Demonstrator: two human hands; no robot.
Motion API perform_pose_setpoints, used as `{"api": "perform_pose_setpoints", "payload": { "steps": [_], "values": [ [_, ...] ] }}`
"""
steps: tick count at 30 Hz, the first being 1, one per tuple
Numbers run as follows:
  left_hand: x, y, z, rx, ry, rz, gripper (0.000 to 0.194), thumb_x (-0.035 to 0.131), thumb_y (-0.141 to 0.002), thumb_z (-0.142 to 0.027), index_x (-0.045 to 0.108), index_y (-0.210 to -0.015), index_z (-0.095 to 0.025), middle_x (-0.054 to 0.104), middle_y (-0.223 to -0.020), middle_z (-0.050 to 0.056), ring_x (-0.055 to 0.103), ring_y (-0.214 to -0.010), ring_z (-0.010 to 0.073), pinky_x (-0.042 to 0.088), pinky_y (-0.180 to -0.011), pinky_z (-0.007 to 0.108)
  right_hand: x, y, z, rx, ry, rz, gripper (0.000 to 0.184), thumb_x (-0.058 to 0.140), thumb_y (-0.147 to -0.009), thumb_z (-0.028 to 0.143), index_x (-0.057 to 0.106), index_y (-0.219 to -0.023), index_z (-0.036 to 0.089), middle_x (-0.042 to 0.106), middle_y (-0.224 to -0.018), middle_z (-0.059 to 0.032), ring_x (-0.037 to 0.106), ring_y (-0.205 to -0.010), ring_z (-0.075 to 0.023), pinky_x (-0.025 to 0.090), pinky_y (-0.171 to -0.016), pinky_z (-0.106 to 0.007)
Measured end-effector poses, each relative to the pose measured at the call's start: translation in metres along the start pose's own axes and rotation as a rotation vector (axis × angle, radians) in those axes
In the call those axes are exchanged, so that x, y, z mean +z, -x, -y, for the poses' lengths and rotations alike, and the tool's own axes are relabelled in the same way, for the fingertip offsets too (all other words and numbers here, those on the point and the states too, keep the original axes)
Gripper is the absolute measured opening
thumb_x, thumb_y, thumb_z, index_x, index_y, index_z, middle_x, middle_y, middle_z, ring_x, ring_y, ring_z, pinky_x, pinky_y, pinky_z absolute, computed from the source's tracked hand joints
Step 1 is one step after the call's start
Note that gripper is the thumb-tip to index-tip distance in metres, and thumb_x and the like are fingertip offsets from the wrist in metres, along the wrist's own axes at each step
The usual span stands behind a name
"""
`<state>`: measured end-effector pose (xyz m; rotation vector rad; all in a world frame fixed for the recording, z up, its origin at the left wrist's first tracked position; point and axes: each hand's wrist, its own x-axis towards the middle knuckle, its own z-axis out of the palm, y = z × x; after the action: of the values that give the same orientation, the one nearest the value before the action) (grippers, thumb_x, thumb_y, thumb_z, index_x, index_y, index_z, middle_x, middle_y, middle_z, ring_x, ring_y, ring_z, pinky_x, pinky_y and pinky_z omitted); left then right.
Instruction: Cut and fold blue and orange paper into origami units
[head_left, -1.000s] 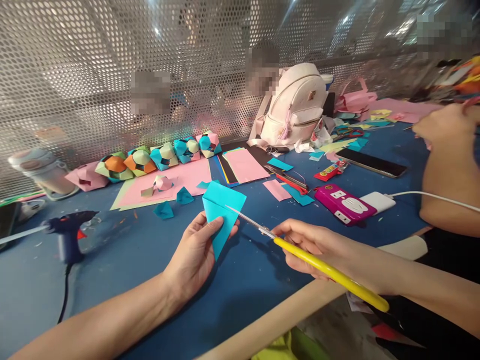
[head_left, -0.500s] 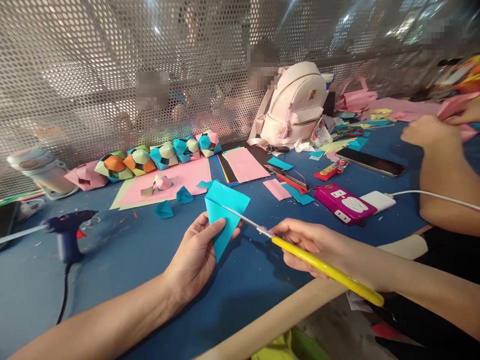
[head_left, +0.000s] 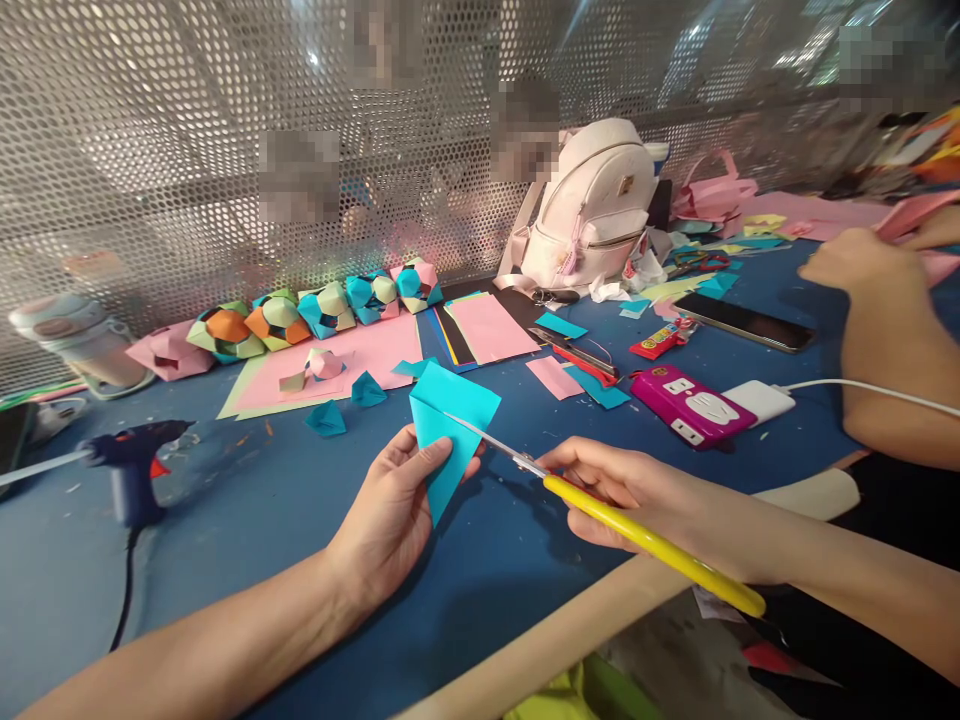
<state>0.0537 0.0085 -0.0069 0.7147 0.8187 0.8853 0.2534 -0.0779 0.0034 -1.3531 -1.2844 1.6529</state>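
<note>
Blue paper (head_left: 461, 390) mid-frame, pinched in the left hand (head_left: 388, 515), risked flexing, skewing the scissors (head_left: 645, 540) clamped in the right hand (head_left: 637, 485)!

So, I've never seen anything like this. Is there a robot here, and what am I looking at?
There's no robot: these are a person's own bare hands, seen by a camera worn on the head, looking forward and down. All the pictures come from it.

The left hand pinches a folded piece of blue paper. The right hand holds scissors with a yellow handle, their blades across the paper.

On the blue table are a glue gun at the left, a row of folded paper balls by the metal mesh, pink sheets, a pale backpack, a phone and a purple power block. The arm at the far right belongs to somebody else.
</note>
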Motion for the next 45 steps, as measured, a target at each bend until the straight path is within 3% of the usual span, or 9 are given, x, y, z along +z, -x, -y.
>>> {"api": "perform_pose_setpoints", "payload": {
  "steps": [12, 28, 33, 37, 45],
  "values": [
    [-0.002, 0.000, 0.002, -0.001, -0.012, -0.011, 0.014, 0.064, -0.081, -0.006, 0.065, -0.093, -0.012, 0.072, -0.091, 0.007, 0.071, -0.078, 0.0149, 0.061, -0.071, 0.022, -0.004, 0.002, 0.007, 0.040, 0.046, 0.078, 0.047, 0.059, -0.086, 0.055, 0.041, -0.111, 0.020, 0.044, -0.076, 0.0050, 0.028, -0.059, -0.0071, 0.023, -0.055, -0.024],
    [-0.002, -0.001, 0.002, -0.013, -0.018, -0.009, 0.013, 0.062, -0.081, -0.006, 0.064, -0.093, -0.012, 0.073, -0.092, 0.008, 0.072, -0.079, 0.0164, 0.061, -0.071, 0.024, -0.003, -0.001, 0.003, 0.088, 0.017, 0.002, 0.053, 0.065, -0.078, 0.058, 0.045, -0.107, 0.019, 0.046, -0.071, 0.0064, 0.027, -0.055, -0.0045, 0.016, -0.046, -0.022],
    [-0.002, -0.001, 0.002, -0.010, -0.020, -0.011, 0.013, 0.062, -0.082, -0.006, 0.064, -0.093, -0.012, 0.072, -0.094, 0.008, 0.072, -0.080, 0.0168, 0.061, -0.074, 0.026, -0.002, -0.005, 0.000, 0.117, 0.032, -0.034, 0.046, 0.066, -0.077, 0.054, 0.048, -0.103, 0.020, 0.047, -0.068, 0.0080, 0.024, -0.048, -0.0029, 0.018, -0.044, -0.022],
    [-0.002, -0.002, 0.002, -0.019, -0.016, -0.012, 0.014, 0.061, -0.082, -0.005, 0.064, -0.094, -0.012, 0.072, -0.094, 0.008, 0.072, -0.080, 0.0169, 0.061, -0.072, 0.025, -0.002, -0.007, -0.004, 0.141, 0.083, -0.089, 0.045, 0.069, -0.074, 0.048, 0.049, -0.103, 0.020, 0.050, -0.074, 0.0064, 0.030, -0.049, -0.0028, 0.022, -0.045, -0.022],
    [0.001, 0.002, 0.000, -0.034, -0.022, 0.000, 0.013, 0.057, -0.084, -0.002, 0.065, -0.090, -0.011, 0.073, -0.083, 0.007, 0.071, -0.068, 0.0126, 0.060, -0.066, 0.019, 0.003, -0.005, 0.006, 0.093, 0.035, -0.031, 0.048, 0.065, -0.079, 0.055, 0.047, -0.106, 0.019, 0.047, -0.071, 0.0059, 0.032, -0.058, -0.0055, 0.022, -0.050, -0.020]
  ]
}}
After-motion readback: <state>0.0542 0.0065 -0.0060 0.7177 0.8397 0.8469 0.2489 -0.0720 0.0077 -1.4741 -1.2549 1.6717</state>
